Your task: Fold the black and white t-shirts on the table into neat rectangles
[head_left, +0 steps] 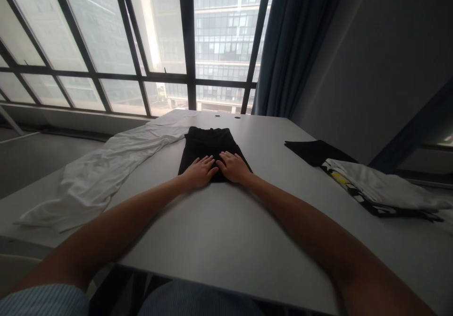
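A black garment (211, 141), which looks like a pair of shorts with its waistband at the far end, lies flat on the white table (226, 231). My left hand (198, 171) rests palm down on its near left part, fingers stretched out. Beside it, my right hand (233, 166) presses flat on the near right part, its fingers also extended. The two thumbs point toward each other, a small gap apart. Neither hand grips the cloth. Some of the garment's near edge is hidden under my hands.
A crumpled white cloth (106, 169) stretches along the table's left side. At the right lie a flat black piece of cloth (318, 151) and a stack of folded clothes with a white garment (382, 183) on top. Windows (226, 32) and a dark blue curtain (286, 46) stand beyond the table.
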The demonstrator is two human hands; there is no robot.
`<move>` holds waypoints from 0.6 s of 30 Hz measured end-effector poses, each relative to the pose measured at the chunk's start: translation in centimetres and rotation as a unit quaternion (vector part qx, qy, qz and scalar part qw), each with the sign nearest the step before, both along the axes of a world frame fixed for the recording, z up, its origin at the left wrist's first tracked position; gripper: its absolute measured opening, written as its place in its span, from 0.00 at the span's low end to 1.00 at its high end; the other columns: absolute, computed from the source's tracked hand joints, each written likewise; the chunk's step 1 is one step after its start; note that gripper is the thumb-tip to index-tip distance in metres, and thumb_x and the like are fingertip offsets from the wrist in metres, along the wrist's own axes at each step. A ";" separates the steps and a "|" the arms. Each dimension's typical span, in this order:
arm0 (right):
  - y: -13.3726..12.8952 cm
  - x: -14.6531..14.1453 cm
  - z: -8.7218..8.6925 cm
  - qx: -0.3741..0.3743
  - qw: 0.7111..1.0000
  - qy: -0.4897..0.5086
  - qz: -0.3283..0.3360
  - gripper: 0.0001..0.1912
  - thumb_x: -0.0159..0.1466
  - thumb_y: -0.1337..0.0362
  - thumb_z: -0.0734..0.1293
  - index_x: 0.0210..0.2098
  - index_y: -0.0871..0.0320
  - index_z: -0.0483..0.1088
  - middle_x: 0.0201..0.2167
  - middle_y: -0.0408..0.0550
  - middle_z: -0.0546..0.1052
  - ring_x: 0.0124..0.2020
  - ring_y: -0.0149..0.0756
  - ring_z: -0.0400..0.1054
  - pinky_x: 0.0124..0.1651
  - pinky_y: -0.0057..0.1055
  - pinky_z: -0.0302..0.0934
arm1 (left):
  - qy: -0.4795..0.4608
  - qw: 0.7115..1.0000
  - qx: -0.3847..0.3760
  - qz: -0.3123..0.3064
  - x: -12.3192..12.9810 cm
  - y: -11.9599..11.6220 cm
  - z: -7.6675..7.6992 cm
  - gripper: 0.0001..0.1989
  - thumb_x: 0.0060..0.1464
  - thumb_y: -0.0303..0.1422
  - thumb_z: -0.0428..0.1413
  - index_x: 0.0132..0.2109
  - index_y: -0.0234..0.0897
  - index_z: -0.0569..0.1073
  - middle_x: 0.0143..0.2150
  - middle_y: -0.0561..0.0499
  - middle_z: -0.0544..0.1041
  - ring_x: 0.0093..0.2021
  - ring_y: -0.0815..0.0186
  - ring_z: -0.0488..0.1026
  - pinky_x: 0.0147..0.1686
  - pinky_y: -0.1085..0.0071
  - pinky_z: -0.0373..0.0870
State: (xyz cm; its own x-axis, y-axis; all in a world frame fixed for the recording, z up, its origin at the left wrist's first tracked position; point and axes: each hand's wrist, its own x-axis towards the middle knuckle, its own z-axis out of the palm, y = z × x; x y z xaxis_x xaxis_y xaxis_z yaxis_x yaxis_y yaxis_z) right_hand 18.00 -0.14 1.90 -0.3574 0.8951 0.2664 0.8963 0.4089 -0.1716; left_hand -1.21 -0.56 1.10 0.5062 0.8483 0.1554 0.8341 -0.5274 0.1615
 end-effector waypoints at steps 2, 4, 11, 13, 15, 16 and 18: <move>-0.5 -0.7 -0.3 -0.036 0.999 -0.014 0.026 0.30 0.76 0.54 0.50 0.71 0.60 0.58 0.73 0.53 0.57 0.75 0.41 0.46 0.74 0.44 0.38 | -0.001 1.000 -0.019 -0.003 0.3 -0.3 -0.6 0.32 0.70 0.46 0.38 0.75 0.41 0.54 0.77 0.44 0.51 0.76 0.54 0.46 0.72 0.52 0.44; -0.8 -0.8 -0.5 -0.071 0.997 -0.026 0.025 0.32 0.75 0.52 0.50 0.73 0.60 0.55 0.74 0.52 0.54 0.75 0.41 0.43 0.74 0.45 0.36 | 0.001 0.999 -0.032 0.006 0.0 -0.4 -0.8 0.33 0.70 0.48 0.38 0.75 0.41 0.52 0.77 0.44 0.49 0.76 0.53 0.45 0.72 0.50 0.43; -0.7 1.7 -0.5 -0.105 0.994 -0.034 -0.015 0.40 0.73 0.42 0.48 0.75 0.60 0.50 0.76 0.51 0.48 0.76 0.43 0.39 0.74 0.46 0.35 | 0.016 0.997 -0.058 0.051 -3.0 0.0 -0.2 0.41 0.66 0.56 0.39 0.75 0.34 0.52 0.77 0.43 0.47 0.77 0.53 0.42 0.72 0.53 0.40; -0.6 2.8 -0.6 -0.107 0.993 -0.035 -0.021 0.40 0.72 0.40 0.49 0.75 0.59 0.49 0.76 0.50 0.48 0.76 0.44 0.39 0.74 0.47 0.35 | 0.014 0.997 -0.059 0.054 -4.0 0.2 -0.2 0.42 0.64 0.57 0.39 0.75 0.34 0.53 0.77 0.43 0.46 0.77 0.53 0.41 0.72 0.54 0.40; -0.4 4.1 -0.7 -0.109 0.993 -0.035 -0.033 0.40 0.72 0.40 0.49 0.75 0.57 0.49 0.76 0.50 0.47 0.76 0.44 0.38 0.74 0.47 0.35 | 0.013 0.996 -0.063 0.055 -5.0 0.6 -0.2 0.43 0.64 0.58 0.39 0.75 0.34 0.52 0.77 0.44 0.46 0.77 0.54 0.40 0.72 0.55 0.39; -0.4 4.7 -0.8 -0.112 0.992 -0.032 -0.041 0.40 0.72 0.40 0.50 0.75 0.56 0.49 0.76 0.49 0.47 0.76 0.44 0.38 0.74 0.47 0.35 | 0.011 0.996 -0.067 0.055 -5.5 0.8 -0.2 0.43 0.64 0.58 0.39 0.76 0.34 0.52 0.77 0.44 0.46 0.77 0.54 0.40 0.72 0.54 0.39; -0.3 5.8 -0.8 -0.119 0.991 -0.023 -0.059 0.39 0.73 0.41 0.50 0.75 0.56 0.49 0.76 0.48 0.46 0.76 0.44 0.39 0.74 0.48 0.35 | 0.002 0.995 -0.079 0.059 -6.7 1.5 -0.4 0.42 0.64 0.57 0.40 0.75 0.36 0.52 0.78 0.44 0.45 0.77 0.54 0.39 0.72 0.52 0.39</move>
State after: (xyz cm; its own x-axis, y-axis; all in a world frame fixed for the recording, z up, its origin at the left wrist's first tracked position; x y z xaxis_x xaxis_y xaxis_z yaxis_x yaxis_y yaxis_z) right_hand 23.83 -0.42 1.07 -0.2536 0.9669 0.0287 0.9444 0.2539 -0.2088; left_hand -7.91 0.95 0.73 0.4015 0.9157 0.0146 0.8896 -0.3937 0.2314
